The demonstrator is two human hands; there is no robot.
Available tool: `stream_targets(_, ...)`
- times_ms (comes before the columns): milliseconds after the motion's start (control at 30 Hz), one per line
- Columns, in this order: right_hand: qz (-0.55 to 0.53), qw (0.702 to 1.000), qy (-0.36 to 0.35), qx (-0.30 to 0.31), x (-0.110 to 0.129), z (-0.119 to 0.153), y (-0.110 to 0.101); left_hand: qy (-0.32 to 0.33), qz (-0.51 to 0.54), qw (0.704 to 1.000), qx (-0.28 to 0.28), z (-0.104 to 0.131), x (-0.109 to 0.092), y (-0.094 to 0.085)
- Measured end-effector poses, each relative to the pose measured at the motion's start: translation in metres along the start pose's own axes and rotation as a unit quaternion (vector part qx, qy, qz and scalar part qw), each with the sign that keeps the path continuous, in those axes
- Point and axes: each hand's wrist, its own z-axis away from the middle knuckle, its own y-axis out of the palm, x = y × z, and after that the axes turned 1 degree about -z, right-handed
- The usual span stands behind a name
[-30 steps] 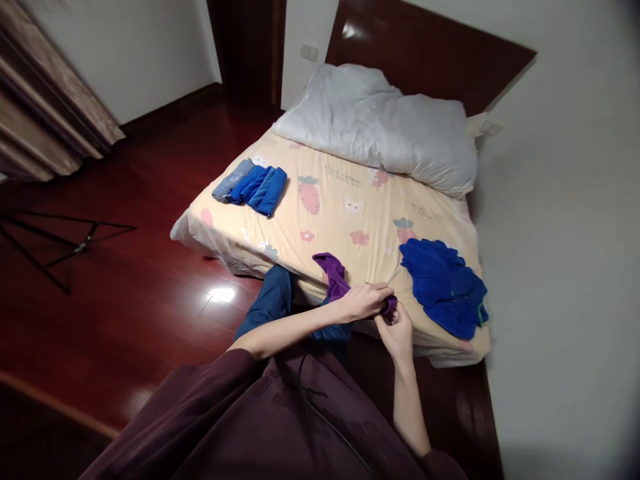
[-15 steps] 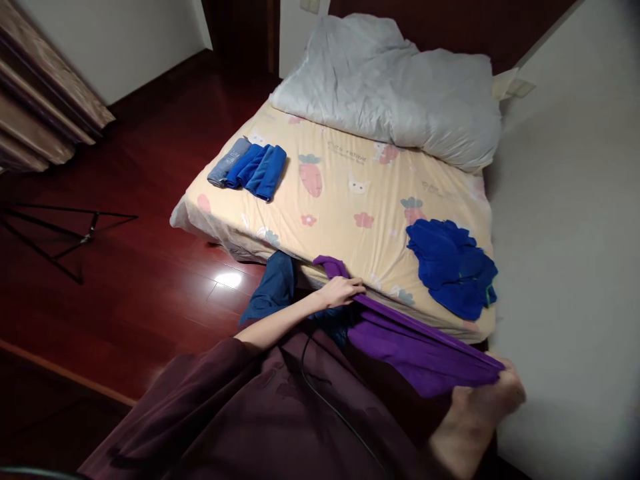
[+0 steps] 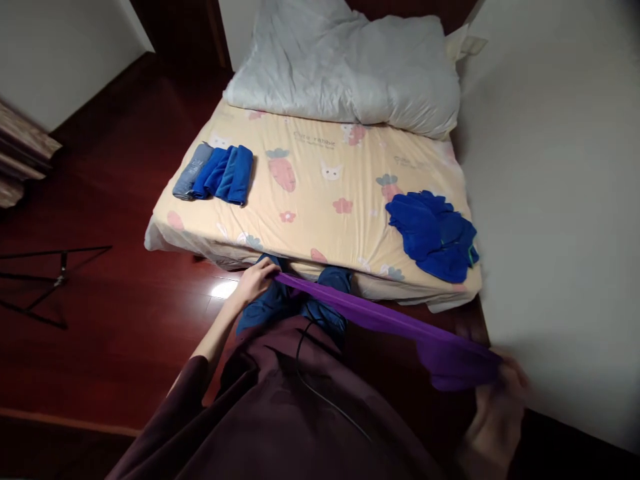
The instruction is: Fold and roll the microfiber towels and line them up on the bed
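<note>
A purple cloth (image 3: 380,317) is stretched taut between my two hands, in front of the bed's near edge. My left hand (image 3: 259,279) pinches its left end above my knee. At the lower right my right hand (image 3: 507,377), blurred, is closed on the other end, where part of the cloth hangs down. On the bed (image 3: 320,227), at the right, lies a crumpled heap of blue cloth (image 3: 434,233). Rolled blue cloths (image 3: 233,175) lie side by side at the bed's left, beside a rolled grey cloth (image 3: 194,172).
A pale grey quilt (image 3: 345,67) is bunched at the far end of the bed. Black tripod legs (image 3: 55,280) stand on the dark red floor at the left, below a curtain (image 3: 23,150). A white wall (image 3: 550,200) runs along the right. A cable hangs over my shirt.
My left hand has moved left with its end of the purple cloth, and the cloth is now spread wider between my hands. The view has shifted, so the bed appears further left.
</note>
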Motion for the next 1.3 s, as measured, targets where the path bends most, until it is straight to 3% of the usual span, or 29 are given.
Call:
stream_targets(67,-0.033,0.999,0.027,-0.033,0.001,-0.007,0.003,0.003,0.035,0.999,-0.023,0.000,0.005,-0.015)
stream_targets(100,-0.028,0.999,0.018,-0.016,0.002,-0.012,0.004,0.006,0.053,0.998,-0.030,0.000,0.005,-0.023)
stream_targets(233,0.079,0.986,-0.085,0.120,0.016,-0.028,0.022,-0.005,0.081,0.993,-0.089,0.001,0.006,-0.063)
stream_targets(300,0.094,0.980,-0.121,0.126,0.025,-0.028,0.042,-0.050,0.070,0.980,-0.182,0.006,0.014,-0.084)
stream_targets(400,0.067,0.970,-0.175,0.155,0.039,-0.015,0.081,-0.138,0.037,0.923,-0.357,0.021,0.036,-0.111)
stream_targets(467,0.052,0.957,-0.176,0.225,0.047,-0.001,0.108,-0.186,0.010,0.892,-0.413,0.037,0.050,-0.124)
stream_targets(500,0.046,0.949,-0.165,0.265,0.050,0.006,0.120,-0.207,-0.007,0.886,-0.415,0.047,0.055,-0.128)
stream_targets(567,0.038,0.930,-0.130,0.343,0.051,0.018,0.137,-0.246,-0.047,0.887,-0.388,0.073,0.063,-0.133)
stream_targets(667,0.050,0.890,-0.065,0.448,0.038,0.035,0.146,-0.307,-0.062,0.883,-0.349,0.118,0.070,-0.131)
stream_targets(833,0.107,0.820,-0.002,0.563,-0.009,0.055,0.135,-0.378,0.083,0.902,-0.194,0.184,0.076,-0.125)
stream_targets(933,0.134,0.815,0.007,0.564,-0.032,0.061,0.126,-0.372,0.107,0.914,-0.120,0.201,0.074,-0.125)
stream_targets(1067,0.142,0.838,-0.006,0.527,-0.044,0.051,0.118,-0.367,0.118,0.922,-0.044,0.203,0.070,-0.129)
stream_targets(1300,0.256,0.882,-0.130,0.373,-0.030,-0.016,0.122,-0.333,0.102,0.937,0.021,0.157,0.080,-0.151)
